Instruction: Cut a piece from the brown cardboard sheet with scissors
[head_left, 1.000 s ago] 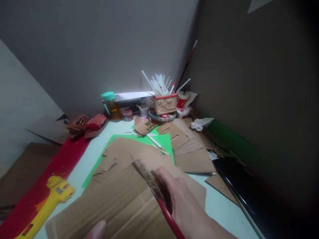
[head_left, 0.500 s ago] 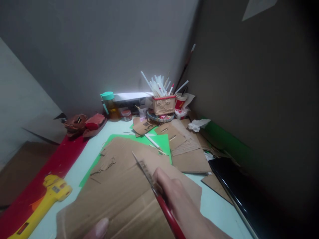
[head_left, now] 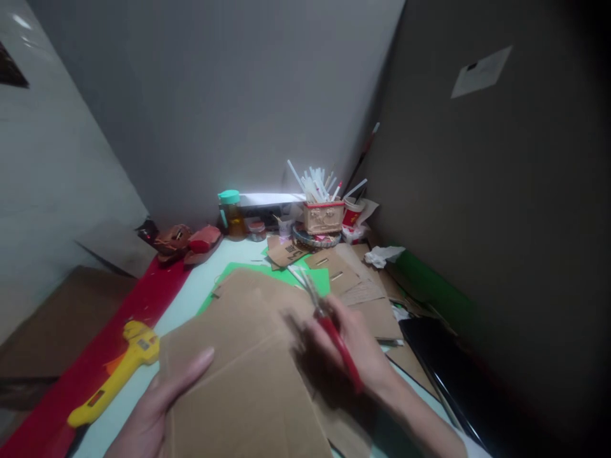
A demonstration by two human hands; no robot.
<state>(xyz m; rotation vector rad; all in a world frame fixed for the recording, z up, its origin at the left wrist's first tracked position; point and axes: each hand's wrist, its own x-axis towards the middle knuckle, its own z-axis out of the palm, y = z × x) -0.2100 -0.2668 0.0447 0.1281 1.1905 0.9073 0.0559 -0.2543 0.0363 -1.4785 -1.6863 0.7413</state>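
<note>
A large sheet of brown cardboard [head_left: 238,381] fills the near middle of the view, raised over the table. My left hand [head_left: 165,401] grips its left edge, thumb on top and the other fingers hidden beneath. Red-handled scissors [head_left: 340,350] are in my right hand [head_left: 356,343], just right of the cardboard. Their blades point up and away and look blurred, apart from the cardboard. Under the far end of the sheet lies a green sheet [head_left: 315,280].
A yellow glue gun [head_left: 119,375] lies on the left. Flat cardboard pieces [head_left: 372,312] and a black glossy object [head_left: 443,369] are on the right. Toward the back stand a bottle with a turquoise lid [head_left: 232,216] and a box of white sticks [head_left: 324,216].
The scissors have come off the cardboard and moved right with my right hand. My left hand shows more, its thumb further up the sheet. The view has tilted up.
</note>
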